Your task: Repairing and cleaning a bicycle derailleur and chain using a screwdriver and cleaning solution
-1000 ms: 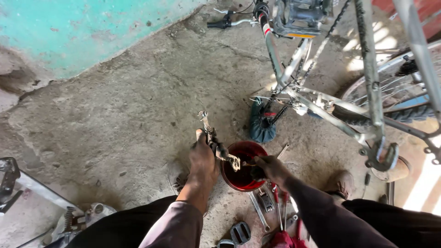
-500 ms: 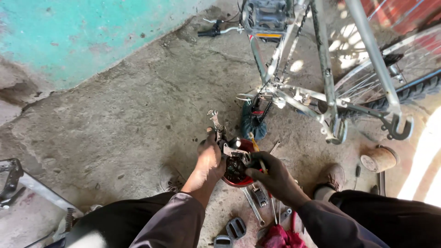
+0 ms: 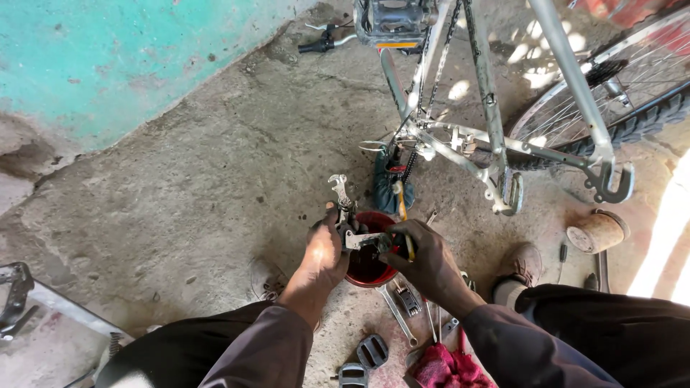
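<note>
Grimy metal parts over a red bowl, on rough concrete.

Left hand (image 3: 325, 253) grips a dull grey metal brake part (image 3: 343, 208), scuffed and oil-darkened; right hand (image 3: 424, 259) holds a thin tool with a yellow, plastic-looking handle (image 3: 402, 212). Both hands smeared dark and greasy. Red bowl (image 3: 368, 267) looks plastic, glossy, with dark liquid inside. Floor (image 3: 215, 179) bare concrete, rough, cracked, stained. Wall (image 3: 108, 65) matt turquoise paint, chipped. Bicycle frame (image 3: 489, 108) painted metal, silver-grey, worn; tyre (image 3: 647, 118) matt black rubber. Wrenches (image 3: 399, 316) bare steel, faint sheen. Red rag (image 3: 445, 368) fuzzy cloth. Sleeves dark woven cloth, matt.
</note>
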